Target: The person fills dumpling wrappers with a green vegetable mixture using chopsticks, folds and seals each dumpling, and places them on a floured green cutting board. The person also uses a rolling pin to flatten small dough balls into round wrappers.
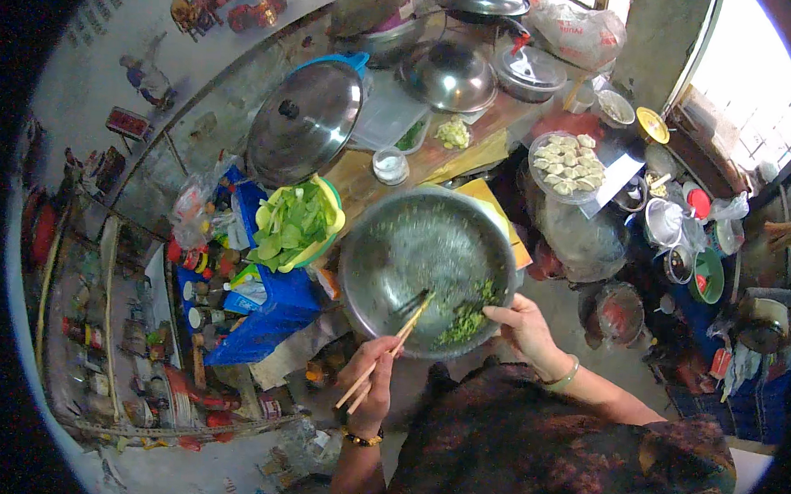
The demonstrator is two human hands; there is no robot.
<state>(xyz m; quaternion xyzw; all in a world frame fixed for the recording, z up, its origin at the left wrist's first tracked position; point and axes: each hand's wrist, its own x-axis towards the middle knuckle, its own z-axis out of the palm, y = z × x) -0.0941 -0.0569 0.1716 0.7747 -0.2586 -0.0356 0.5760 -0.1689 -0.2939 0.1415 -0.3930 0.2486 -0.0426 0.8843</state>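
A large round metal basin (405, 244) stands before me, tilted a little. Chopped green leaves (461, 324) lie in a heap along its lower right side, with scattered bits on the wall. My left hand (370, 381) grips a pair of wooden chopsticks (405, 333), their tips together over the basin's floor. My right hand (527, 332) clasps the basin's right rim, thumb inside and fingers hidden beneath. Left of the basin, a green-and-yellow basket (331, 208) is full of whole leafy greens (292, 222).
Behind the basin, a wooden board (362, 186) bears a small jar of white grains (391, 167) and chopped pale vegetable (453, 133). A large pan lid (305, 120) leans at left above a blue crate (266, 321) of bottles. Dumplings fill a plate (568, 165) at right.
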